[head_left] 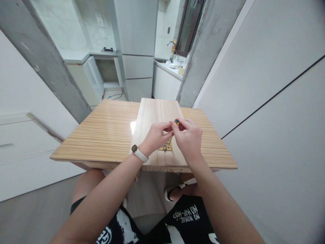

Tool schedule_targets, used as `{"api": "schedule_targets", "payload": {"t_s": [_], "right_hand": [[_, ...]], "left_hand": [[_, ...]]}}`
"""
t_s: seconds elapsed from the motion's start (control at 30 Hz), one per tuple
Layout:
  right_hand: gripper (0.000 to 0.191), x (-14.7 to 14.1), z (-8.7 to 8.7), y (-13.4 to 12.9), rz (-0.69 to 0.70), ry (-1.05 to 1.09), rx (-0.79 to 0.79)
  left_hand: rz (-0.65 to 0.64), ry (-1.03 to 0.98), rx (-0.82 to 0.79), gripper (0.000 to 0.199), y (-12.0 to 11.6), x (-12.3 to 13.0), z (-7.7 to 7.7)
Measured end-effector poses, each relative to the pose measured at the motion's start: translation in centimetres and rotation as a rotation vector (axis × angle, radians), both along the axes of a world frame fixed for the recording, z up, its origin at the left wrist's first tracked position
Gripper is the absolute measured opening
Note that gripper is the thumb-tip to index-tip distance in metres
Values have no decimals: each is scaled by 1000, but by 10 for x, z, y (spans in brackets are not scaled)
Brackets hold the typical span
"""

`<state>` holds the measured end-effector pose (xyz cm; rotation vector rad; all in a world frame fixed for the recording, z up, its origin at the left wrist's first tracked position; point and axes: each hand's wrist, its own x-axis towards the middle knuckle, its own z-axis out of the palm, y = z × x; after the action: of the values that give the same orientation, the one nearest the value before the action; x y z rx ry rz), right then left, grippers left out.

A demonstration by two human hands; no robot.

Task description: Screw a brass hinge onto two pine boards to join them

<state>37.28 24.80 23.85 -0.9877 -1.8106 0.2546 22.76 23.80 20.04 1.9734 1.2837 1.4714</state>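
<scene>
Above a pale wooden board (pixel 149 118), my right hand (pixel 189 135) pinches a small dark piece with yellow parts (pixel 176 122) between thumb and fingers. My left hand (pixel 157 135), with a white-banded watch at the wrist, has its fingers closed together right beside that piece; whether its fingertips hold anything is hidden. Beneath the hands a small yellow patterned item (pixel 167 146) lies on the board, partly covered by the left hand. Its details are too small to make out.
The board rests on a striped wooden table (pixel 109 135), whose front edge is close to my legs. Beyond the table stand a grey refrigerator (pixel 138 40), a counter with a faucet (pixel 171 51), and an open cabinet (pixel 108 71). White panels flank both sides.
</scene>
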Motion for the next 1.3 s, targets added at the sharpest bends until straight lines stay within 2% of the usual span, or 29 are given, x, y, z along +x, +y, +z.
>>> {"api": "schedule_targets", "payload": {"t_s": [0.1,0.27,0.37,0.5,0.7,1.1,1.3], "right_hand": [[18,4,1,6,46,-24,-29],[27,24,9,30,371,-97,-191],[27,31,12,38,439,-121,-224],[20,29,9,36,388,-80,-191],[18,24,3,30,326,-43,-107],[15,19,-2,19,234,-35,-23],[15,19,-4,20,223,-31,-30]], "left_hand": [[-19,-20,-5,14,0,-4,-1],[-27,-27,-4,16,-3,-6,0],[-30,-6,5,15,-4,-6,0],[-41,28,8,15,-3,-7,1],[-60,66,-9,13,-2,-10,3],[-230,29,-64,21,7,-19,3],[-243,4,-67,22,7,-20,3]]}}
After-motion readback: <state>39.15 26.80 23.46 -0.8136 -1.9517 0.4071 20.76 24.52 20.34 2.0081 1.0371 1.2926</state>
